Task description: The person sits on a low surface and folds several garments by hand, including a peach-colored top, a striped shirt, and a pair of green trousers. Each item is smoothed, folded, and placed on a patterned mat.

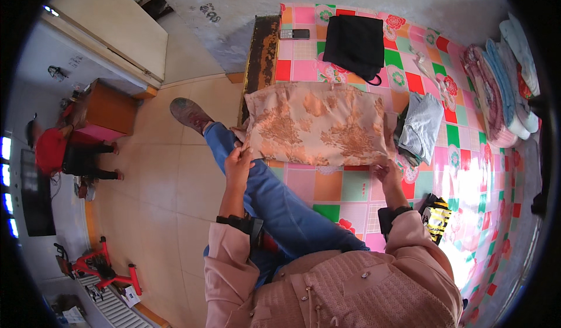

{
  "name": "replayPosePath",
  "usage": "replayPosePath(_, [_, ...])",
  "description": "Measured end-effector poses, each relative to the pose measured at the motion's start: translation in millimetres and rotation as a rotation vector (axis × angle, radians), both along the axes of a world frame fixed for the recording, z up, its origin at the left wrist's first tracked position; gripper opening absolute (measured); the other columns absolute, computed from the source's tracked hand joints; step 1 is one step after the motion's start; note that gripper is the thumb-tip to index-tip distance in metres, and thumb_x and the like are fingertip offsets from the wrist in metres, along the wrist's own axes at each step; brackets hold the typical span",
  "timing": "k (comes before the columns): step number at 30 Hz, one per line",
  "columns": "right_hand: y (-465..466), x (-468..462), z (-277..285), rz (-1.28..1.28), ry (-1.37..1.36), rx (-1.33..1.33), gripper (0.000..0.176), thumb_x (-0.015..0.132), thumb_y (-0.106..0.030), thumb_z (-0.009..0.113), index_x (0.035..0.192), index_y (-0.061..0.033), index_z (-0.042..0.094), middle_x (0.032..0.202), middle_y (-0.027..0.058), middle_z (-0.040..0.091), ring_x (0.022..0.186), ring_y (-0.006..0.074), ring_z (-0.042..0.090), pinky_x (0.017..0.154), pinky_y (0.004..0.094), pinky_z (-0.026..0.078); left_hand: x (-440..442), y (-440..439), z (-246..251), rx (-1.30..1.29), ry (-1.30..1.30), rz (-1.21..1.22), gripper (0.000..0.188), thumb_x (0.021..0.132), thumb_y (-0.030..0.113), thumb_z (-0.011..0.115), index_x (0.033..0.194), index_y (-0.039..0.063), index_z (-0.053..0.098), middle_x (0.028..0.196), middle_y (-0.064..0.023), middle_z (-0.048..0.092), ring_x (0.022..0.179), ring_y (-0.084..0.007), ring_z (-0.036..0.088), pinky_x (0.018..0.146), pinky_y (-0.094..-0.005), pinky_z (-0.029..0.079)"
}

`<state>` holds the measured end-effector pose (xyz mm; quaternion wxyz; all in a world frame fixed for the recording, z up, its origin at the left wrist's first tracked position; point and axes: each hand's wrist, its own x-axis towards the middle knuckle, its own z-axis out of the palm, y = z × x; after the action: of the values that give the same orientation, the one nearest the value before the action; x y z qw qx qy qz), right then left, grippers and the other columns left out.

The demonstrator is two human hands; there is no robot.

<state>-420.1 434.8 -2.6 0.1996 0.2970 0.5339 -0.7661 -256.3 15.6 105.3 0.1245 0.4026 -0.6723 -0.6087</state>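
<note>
A pink garment with a copper floral pattern (320,124) lies spread on a checkered, rose-printed cover (337,188), its left end over the bed's edge. My left hand (239,163) pinches its near left corner above my jeans-clad leg. At the near right corner, my right hand (388,172) has its fingers closed on the cloth. Just right of the garment is a small pile with a striped grey-white folded cloth (420,126) on top. Folded black clothing (354,45) rests beyond the garment.
A keypad phone (294,34) lies by the worn wooden bed edge (261,52). Folded quilts (495,91) are stacked at the far right, and a yellow-black striped item (437,218) is near my right forearm. Across the tiled floor, a person in red (50,150) stands beside a cabinet (109,109).
</note>
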Motion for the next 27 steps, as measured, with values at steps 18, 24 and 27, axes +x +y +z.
replayPosePath(18, [-41, -145, 243, 0.104, 0.747, -0.398, 0.028, 0.091, -0.028, 0.054, 0.108, -0.0066, 0.057, 0.1, 0.0068, 0.063, 0.089, 0.0199, 0.061, 0.081, 0.0366, 0.05, -45, -41, 161, 0.073, 0.835, 0.06, 0.015, 0.086, 0.012, 0.064, 0.094, 0.002, 0.058, 0.095, -0.0071, 0.061, 0.087, -0.0185, 0.061, 0.082, -0.0331, 0.052])
replayPosePath(24, [14, -119, 182, 0.138, 0.714, -0.292, 0.038, 0.091, -0.037, 0.051, 0.113, -0.0057, 0.055, 0.101, 0.0068, 0.062, 0.088, 0.0185, 0.061, 0.078, 0.0356, 0.049, 9, -4, 96, -0.051, 0.484, -0.088, 0.015, 0.084, 0.011, 0.063, 0.097, 0.003, 0.06, 0.103, -0.0075, 0.061, 0.095, -0.018, 0.06, 0.087, -0.0321, 0.049])
replayPosePath(27, [44, -95, 98, 0.139, 0.426, -0.083, 0.036, 0.091, -0.033, 0.048, 0.11, -0.0037, 0.055, 0.095, 0.0077, 0.063, 0.082, 0.0197, 0.064, 0.069, 0.0331, 0.052, 31, 18, 41, -0.738, 0.05, -0.421, 0.015, 0.08, 0.016, 0.066, 0.094, 0.011, 0.066, 0.114, -0.0133, 0.06, 0.108, -0.0318, 0.056, 0.091, -0.0411, 0.045])
